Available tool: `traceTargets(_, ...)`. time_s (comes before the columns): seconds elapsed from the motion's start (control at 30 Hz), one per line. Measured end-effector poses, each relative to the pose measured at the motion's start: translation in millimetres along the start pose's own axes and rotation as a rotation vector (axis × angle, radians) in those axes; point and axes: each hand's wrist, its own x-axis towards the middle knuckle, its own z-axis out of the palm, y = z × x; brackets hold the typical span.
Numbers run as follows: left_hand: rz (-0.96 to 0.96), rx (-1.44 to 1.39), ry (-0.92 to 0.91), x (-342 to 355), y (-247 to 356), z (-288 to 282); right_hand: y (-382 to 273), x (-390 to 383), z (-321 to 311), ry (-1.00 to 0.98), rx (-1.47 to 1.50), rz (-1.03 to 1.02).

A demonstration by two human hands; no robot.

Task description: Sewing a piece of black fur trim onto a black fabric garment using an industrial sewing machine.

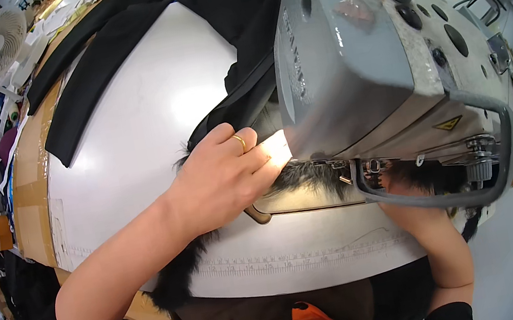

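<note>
Grey and bulky, the sewing machine [342,64] stands nearest the view, concealing part of the work beneath its head. Left of it, your left hand [215,177] rests on dark material, fingers bent and close together; glare whitens the fingertips, and whether they pinch anything cannot be told. Under its front, your right hand [406,203] is largely hidden behind the guard bar [443,200]; its grip cannot be determined. The black garment [243,16] spreads behind and left of the machine, running out of sight beneath it; black fur [310,175] emerges below the head, any join obscured. Markings: raised lettering [296,62] on the machine's end, foreshortened; a yellow warning triangle [448,124] low on its side; a numbered scale [287,261] on your side of it, small and faint.
</note>
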Motion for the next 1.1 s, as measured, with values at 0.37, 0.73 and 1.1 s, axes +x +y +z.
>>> traceTargets(0.37,0.0,-0.03,-0.048,-1,0,-2,-5,-15,7,-0.121,-0.145,0.076)
traceTargets(0.73,-0.001,-0.072,0.056,-7,2,4,1,-9,12,-0.12,-0.462,-0.24)
traceTargets(1.1,-0.051,-0.212,0.101,-11,13,4,-40,22,-6,-0.039,0.136,-0.174)
